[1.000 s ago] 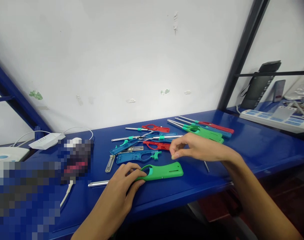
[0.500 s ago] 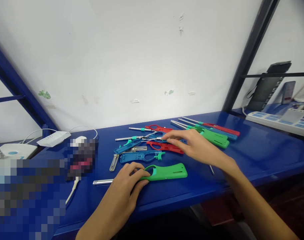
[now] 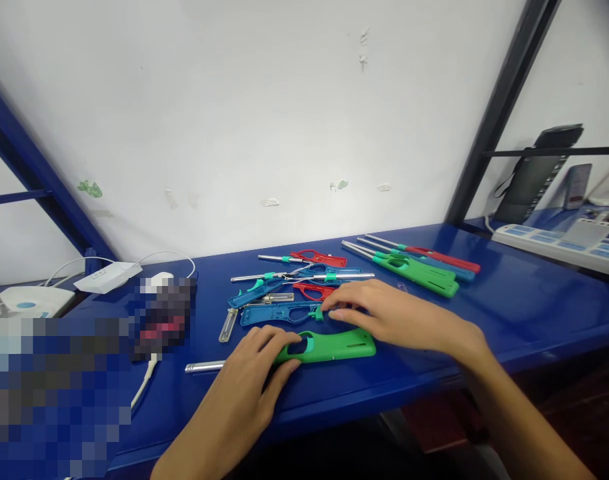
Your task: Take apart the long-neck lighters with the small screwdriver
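On the blue table, my left hand (image 3: 261,360) is closed around the front of a green lighter (image 3: 339,345), whose metal tube (image 3: 204,367) points left. My right hand (image 3: 374,307) reaches over the parts behind it, thumb and fingertips at a small green trigger piece (image 3: 317,313); whether they grip it is hard to tell. That piece lies at the end of a blue casing half (image 3: 269,313). Beyond are another blue half (image 3: 257,292), a red casing part (image 3: 314,291), partly under my fingers, a red half (image 3: 324,257), metal tubes with wires, and a clear fuel tank (image 3: 228,325).
Several whole lighters lie at the back right, among them a green one (image 3: 424,275) and a red one (image 3: 447,259). A white power strip (image 3: 559,248) is far right. At left are a white box (image 3: 107,277) and cables. A white wall stands behind.
My right hand has moved down and toward me, from the metal tube to the small green piece. The tube with its green collar now lies uncovered across the parts. My left hand stays in place.
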### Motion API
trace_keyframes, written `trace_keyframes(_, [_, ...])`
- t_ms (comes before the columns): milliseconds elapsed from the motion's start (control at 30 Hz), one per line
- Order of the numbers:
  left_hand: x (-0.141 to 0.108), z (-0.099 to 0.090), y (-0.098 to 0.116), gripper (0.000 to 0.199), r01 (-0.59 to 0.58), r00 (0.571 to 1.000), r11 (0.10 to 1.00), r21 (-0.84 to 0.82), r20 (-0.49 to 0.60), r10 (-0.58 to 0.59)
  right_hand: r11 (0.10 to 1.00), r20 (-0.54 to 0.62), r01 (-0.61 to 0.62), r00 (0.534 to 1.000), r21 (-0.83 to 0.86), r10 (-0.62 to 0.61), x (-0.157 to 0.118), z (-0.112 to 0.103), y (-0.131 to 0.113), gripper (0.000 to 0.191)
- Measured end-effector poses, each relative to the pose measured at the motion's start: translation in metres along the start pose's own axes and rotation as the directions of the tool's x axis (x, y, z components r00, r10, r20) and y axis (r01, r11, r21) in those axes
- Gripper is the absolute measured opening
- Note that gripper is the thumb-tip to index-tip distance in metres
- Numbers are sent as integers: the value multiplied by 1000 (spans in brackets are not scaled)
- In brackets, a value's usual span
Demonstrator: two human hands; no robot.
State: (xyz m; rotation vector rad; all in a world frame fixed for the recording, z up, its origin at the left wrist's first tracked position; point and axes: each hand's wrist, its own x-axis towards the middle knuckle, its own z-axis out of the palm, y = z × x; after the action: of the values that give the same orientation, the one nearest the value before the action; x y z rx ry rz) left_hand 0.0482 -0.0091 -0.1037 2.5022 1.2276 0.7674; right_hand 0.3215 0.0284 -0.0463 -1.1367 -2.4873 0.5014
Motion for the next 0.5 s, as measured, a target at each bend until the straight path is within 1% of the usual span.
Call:
trace_keyframes(67, [1, -1, -1, 25, -16, 998, 999, 42, -54, 18, 998, -37, 33, 999, -47, -35, 7, 8, 3, 35])
trace_keyframes(167, [10, -4, -5, 29, -52, 986, 982, 183, -146, 80, 997, -24, 55, 998, -52, -56, 13, 16, 9, 34])
trace_keyframes(233, [20, -6, -10, 29, -64, 982, 953, 295, -153, 113, 998, -7, 58, 998, -39, -58, 14, 17, 12, 34])
trace_keyframes(333, [36, -10, -13, 26, -59, 993, 904, 423, -65, 96, 999, 9, 41, 999, -34, -41, 12, 13, 14, 32])
trace_keyframes(433, [47, -12, -11, 22, -48, 999, 861, 507, 40, 32, 1000, 14, 14, 1000, -21, -14, 7, 6, 15, 30])
trace_keyframes(500, [52, -12, -8, 19, -40, 997, 830, 557, 78, -5, 1000, 15, 2, 1000, -11, -2, 6, 3, 16, 30])
